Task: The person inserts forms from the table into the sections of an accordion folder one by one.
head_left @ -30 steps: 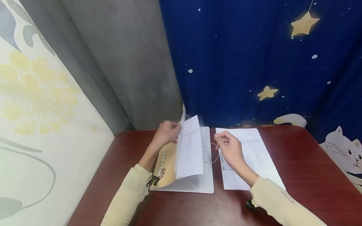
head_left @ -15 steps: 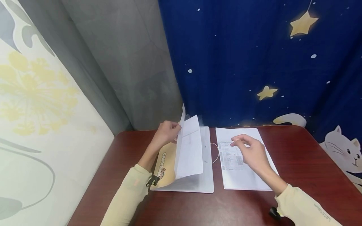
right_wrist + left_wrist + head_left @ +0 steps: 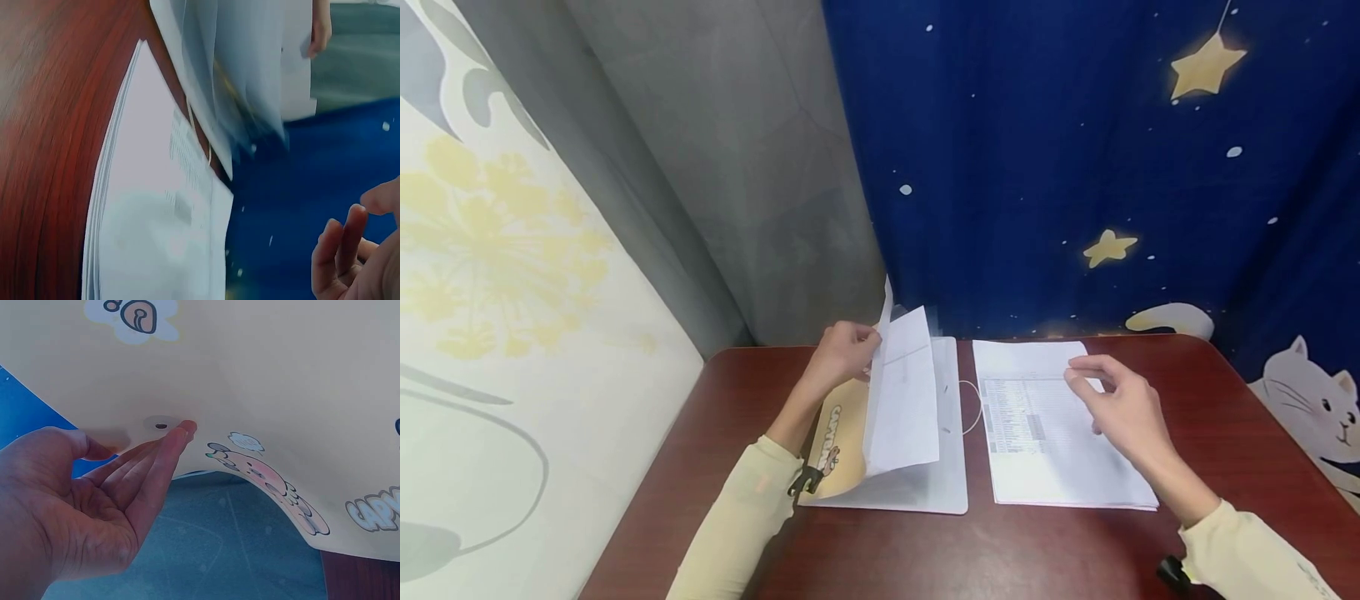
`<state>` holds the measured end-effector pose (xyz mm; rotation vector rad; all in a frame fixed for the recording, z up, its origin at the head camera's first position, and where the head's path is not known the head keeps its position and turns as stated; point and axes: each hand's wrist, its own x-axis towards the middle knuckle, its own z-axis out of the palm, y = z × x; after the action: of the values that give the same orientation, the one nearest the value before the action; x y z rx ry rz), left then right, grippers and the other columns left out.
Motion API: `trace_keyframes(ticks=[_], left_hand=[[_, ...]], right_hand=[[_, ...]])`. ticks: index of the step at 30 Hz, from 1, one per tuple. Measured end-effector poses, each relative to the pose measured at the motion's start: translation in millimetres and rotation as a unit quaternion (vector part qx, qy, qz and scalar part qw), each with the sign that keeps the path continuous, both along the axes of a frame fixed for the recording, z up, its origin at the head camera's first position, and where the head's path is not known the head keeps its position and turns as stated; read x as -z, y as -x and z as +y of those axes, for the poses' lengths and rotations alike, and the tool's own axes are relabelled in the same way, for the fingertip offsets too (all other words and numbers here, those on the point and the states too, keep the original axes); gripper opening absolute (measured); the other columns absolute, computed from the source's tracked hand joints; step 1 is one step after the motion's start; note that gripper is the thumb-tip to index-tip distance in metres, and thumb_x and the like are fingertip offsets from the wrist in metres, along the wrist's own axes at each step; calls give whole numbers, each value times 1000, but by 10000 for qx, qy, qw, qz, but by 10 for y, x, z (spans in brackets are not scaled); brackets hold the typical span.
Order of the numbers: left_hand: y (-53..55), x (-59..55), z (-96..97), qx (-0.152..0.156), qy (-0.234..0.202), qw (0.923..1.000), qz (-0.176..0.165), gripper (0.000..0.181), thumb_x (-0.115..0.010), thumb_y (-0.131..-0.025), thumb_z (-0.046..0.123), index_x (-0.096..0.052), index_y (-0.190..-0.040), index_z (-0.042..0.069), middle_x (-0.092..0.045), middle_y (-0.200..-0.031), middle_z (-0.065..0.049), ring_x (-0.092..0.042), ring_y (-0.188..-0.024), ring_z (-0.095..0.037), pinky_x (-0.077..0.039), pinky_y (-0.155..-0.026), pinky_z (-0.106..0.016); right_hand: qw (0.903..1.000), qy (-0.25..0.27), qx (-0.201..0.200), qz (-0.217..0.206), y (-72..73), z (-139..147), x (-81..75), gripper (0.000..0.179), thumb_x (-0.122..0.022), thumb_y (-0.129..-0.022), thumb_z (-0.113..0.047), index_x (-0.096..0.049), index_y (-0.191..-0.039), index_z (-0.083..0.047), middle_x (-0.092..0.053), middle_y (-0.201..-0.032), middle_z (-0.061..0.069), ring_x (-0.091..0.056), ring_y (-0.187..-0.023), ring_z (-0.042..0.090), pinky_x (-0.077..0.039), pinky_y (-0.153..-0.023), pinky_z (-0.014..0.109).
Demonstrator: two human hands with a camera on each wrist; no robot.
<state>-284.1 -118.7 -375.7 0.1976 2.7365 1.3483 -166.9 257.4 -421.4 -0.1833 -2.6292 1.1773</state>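
Observation:
Near the left of the table lies a folder with a cream cartoon-printed cover (image 3: 848,433) and a pale back board (image 3: 953,483). My left hand (image 3: 844,350) pinches the edge of that cover and holds it raised; in the left wrist view the fingers lie by a small hole (image 3: 161,426). White sheets (image 3: 910,408) stand tilted up inside the folder. To the right, my right hand (image 3: 1122,408) hovers over the right side of a stack of printed paper (image 3: 1060,471), thumb and forefinger apart with nothing between them.
A thin pale elastic cord (image 3: 980,408) loops from the folder's right edge toward the paper stack. Both lie on a dark red wooden table (image 3: 917,554). Behind it hang a grey curtain (image 3: 737,167) and a blue star-patterned one (image 3: 1000,208); a white patterned surface stands at left.
My right hand has moved right, from beside the cord loop across the paper stack to its right side, uncovering the printed table. The left hand and raised cover have stayed put.

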Motion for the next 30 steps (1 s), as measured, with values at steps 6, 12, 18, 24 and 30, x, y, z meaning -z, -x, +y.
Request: trace_keyframes(ticks=[6,12,18,24,30], left_hand=[[2,0,-1,-20,9,10000,-8,33,-51,-103,21,-75,-91,2,-54,-68,-6,-62,-64,-20,-63,-61,-32],[2,24,-8,41,-48,10000,-30,33,-50,-103,21,-72,-85,4,-56,-64,-6,-61,-63,-19,-63,-60,-33],[0,21,-13,70,-54,10000,45,33,-50,-103,22,-70,-82,4,-56,-65,-6,-62,-63,-19,-63,-60,-33],[5,15,-15,87,-41,9999,34,34,-51,-103,22,-75,-98,-1,-57,-67,-7,-61,-63,-19,-63,-60,-32],[-4,13,-8,78,-59,10000,-17,33,-50,-103,22,-74,-91,2,-57,-67,-7,-61,-64,-19,-63,-61,-32]], right_hand=[[9993,-268,255,-55,139,257,154,47,-60,-105,-44,-66,-136,-9,-71,-132,24,-65,-119,45,-51,-72,30],[9978,-461,453,-167,218,481,323,49,-60,-105,-42,-65,-136,-5,-71,-129,27,-70,-106,42,-53,-66,26],[9966,-559,442,-407,264,638,405,46,-62,-104,-35,-65,-133,-1,-71,-124,31,-75,-85,32,-56,-60,28],[9905,-691,322,-1142,275,761,454,48,-67,-101,-34,-62,-130,5,-72,-117,32,-72,-75,25,-53,-61,32],[9809,-726,487,-1736,309,829,541,56,-67,-99,-47,-67,-122,4,-73,-99,23,-63,-79,28,-47,-64,42]])
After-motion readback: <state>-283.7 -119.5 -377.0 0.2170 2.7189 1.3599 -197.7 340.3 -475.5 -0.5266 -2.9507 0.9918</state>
